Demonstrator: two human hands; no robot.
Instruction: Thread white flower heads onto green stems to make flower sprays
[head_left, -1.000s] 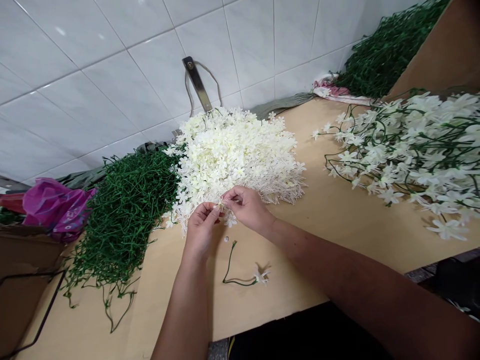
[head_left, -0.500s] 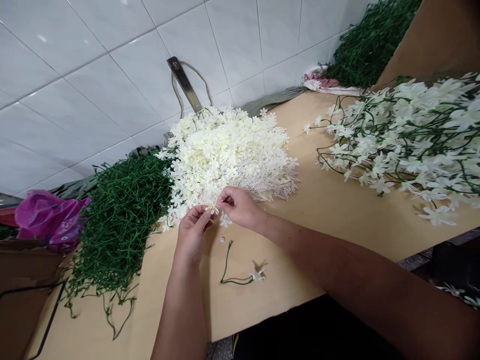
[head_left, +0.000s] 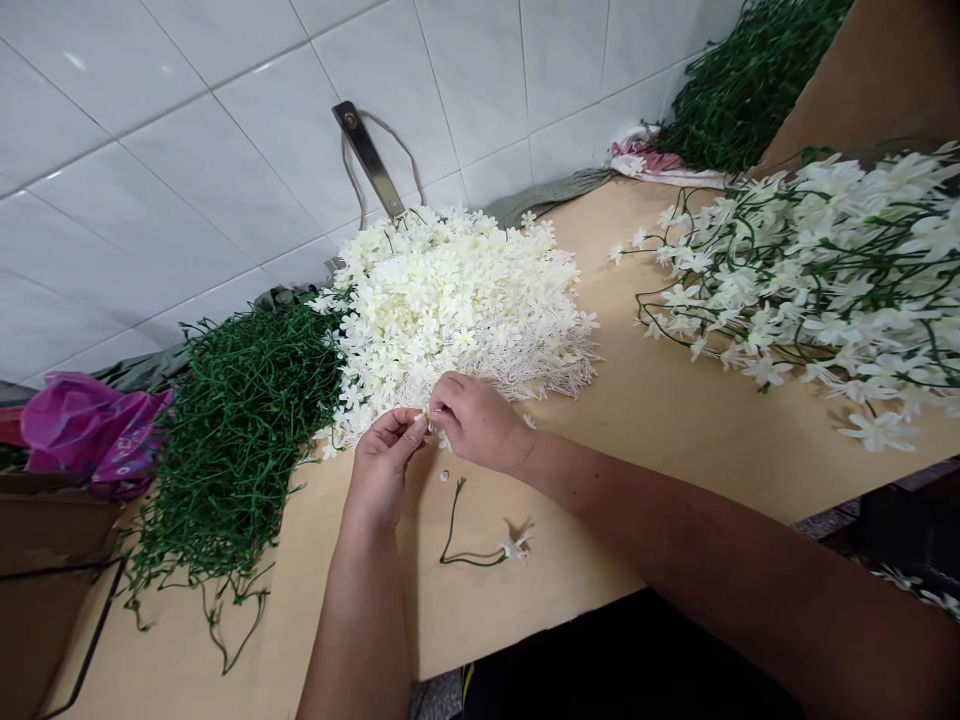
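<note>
Close together, my left hand (head_left: 386,460) and my right hand (head_left: 480,422) pinch a small white artificial flower (head_left: 425,413), mostly hidden by the fingers. Just beyond them rises a heap of white artificial flowers (head_left: 442,300), their thin pale stems pointing right. On the cardboard nearer to me lies a bent green stem (head_left: 469,559) with a white flower (head_left: 516,545) at its right end. A tiny pale piece (head_left: 445,476) rests just below my hands.
Left of the flowers is a pile of green plastic stems (head_left: 232,440), with a purple bag (head_left: 94,430) beside it. Assembled flower sprays (head_left: 810,280) lie at the right on the cardboard sheet (head_left: 600,440). A metal strip (head_left: 367,160) leans against the tiled wall (head_left: 247,130).
My right hand has turned slightly and closed in over the flower, which now shows less between the fingers. My left hand stays nearly in place. The view has shifted a little.
</note>
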